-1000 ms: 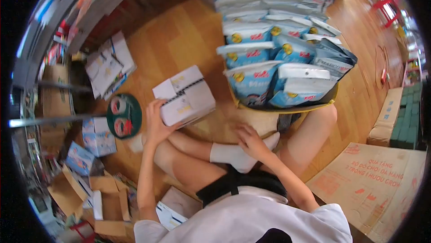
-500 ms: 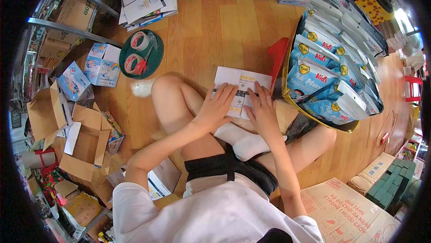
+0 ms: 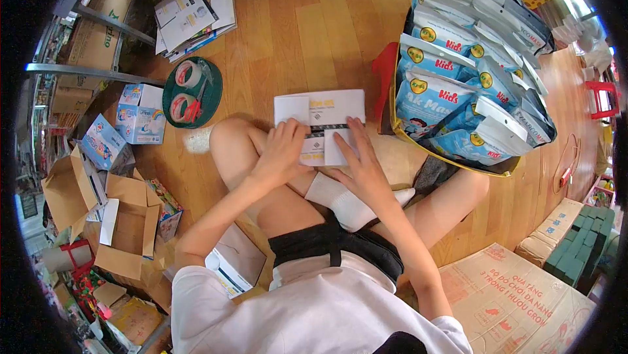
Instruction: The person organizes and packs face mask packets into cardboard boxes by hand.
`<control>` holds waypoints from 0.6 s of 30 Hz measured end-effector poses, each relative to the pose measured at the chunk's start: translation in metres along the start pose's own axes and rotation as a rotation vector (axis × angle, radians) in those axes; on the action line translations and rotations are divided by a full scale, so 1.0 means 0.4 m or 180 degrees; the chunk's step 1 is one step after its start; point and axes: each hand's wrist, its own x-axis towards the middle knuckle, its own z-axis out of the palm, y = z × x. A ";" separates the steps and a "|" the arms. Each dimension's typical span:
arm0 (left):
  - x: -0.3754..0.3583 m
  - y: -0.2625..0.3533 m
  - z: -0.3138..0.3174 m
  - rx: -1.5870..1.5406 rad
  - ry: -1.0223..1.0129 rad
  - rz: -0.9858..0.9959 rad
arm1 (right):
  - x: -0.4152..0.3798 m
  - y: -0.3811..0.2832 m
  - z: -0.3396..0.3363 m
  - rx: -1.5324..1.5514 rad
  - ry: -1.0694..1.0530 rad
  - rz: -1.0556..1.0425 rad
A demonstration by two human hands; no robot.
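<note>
A white cardboard box (image 3: 320, 102) with yellow and black print and a dark band across its middle rests in front of my crossed legs, its top flaps folded together. My left hand (image 3: 286, 148) has its fingers bent over the left side of the box, the fingertips near the dark band. My right hand (image 3: 360, 161) lies on the right part of the box, thumb and fingers spread apart over the top. Part of the lower edge of the box is hidden behind my hands.
A yellow-edged bin (image 3: 398, 133) of blue pouches stands right. At left are a green tray (image 3: 208, 108) with tape rolls, small blue boxes (image 3: 140, 115) and open brown cartons (image 3: 134, 213). Flat white cardboard (image 3: 190, 17) lies behind; a large carton (image 3: 504, 295) sits lower right.
The view has shifted slightly. The box now looks more level, and its upper flaps stand out more. My left fingers have bent more; my right hand stays spread on the box.
</note>
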 end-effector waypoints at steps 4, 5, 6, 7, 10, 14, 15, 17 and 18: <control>0.016 -0.036 -0.041 0.0112 0.0317 -0.0078 | 0.067 0.013 0.070 -0.0336 0.0161 -0.0259; 0.022 -0.055 -0.039 0.0050 0.0371 -0.0117 | 0.081 0.020 0.087 -0.0510 0.0116 -0.0339; 0.026 -0.070 -0.039 -0.0012 0.0426 -0.0155 | 0.090 0.035 0.107 -0.0497 0.0172 -0.0358; 0.032 -0.080 -0.037 0.0065 0.0490 -0.0159 | 0.097 0.053 0.126 -0.0489 0.0232 -0.0375; 0.049 -0.086 -0.035 0.0230 0.0679 -0.0159 | 0.123 0.112 0.182 -0.0513 0.0432 -0.0386; 0.042 -0.084 -0.032 0.0377 0.1022 -0.0153 | 0.152 0.112 0.194 -0.0753 0.0541 -0.0292; 0.034 -0.083 -0.029 0.0441 0.1125 -0.0136 | 0.153 0.110 0.197 -0.0695 0.0579 -0.0259; 0.012 -0.084 -0.005 0.0564 0.1338 -0.0108 | 0.152 0.104 0.204 -0.0571 0.0646 -0.0198; -0.002 -0.088 0.012 0.0625 0.1437 -0.0103 | 0.155 0.102 0.203 -0.0415 0.0727 -0.0165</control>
